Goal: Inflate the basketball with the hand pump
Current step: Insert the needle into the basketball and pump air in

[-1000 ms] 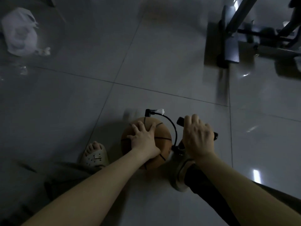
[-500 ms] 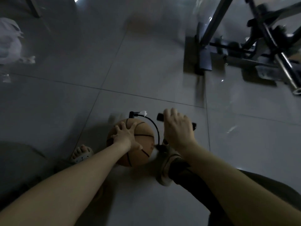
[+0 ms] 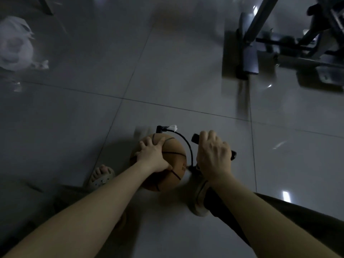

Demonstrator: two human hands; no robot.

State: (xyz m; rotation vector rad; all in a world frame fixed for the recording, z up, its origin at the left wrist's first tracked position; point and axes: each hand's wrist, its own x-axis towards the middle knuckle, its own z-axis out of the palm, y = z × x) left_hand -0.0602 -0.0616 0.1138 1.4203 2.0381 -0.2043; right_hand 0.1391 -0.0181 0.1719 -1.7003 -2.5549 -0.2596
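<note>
Basketball [image 3: 174, 155], brown: under my left hand [image 3: 152, 158], fingers spread flat on top, resting on tiled floor [image 3: 83, 131]. Pump handle [image 3: 195, 138], black: my right hand [image 3: 212, 155] curled tight round it. Hose [image 3: 186, 144]: arcs between both.

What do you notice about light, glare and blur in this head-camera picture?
Head view: dim overall; bright glare spots on the glossy floor at right; the white bag and the metal frame at the top are smeared by blur; the ball looks sharper.
</note>
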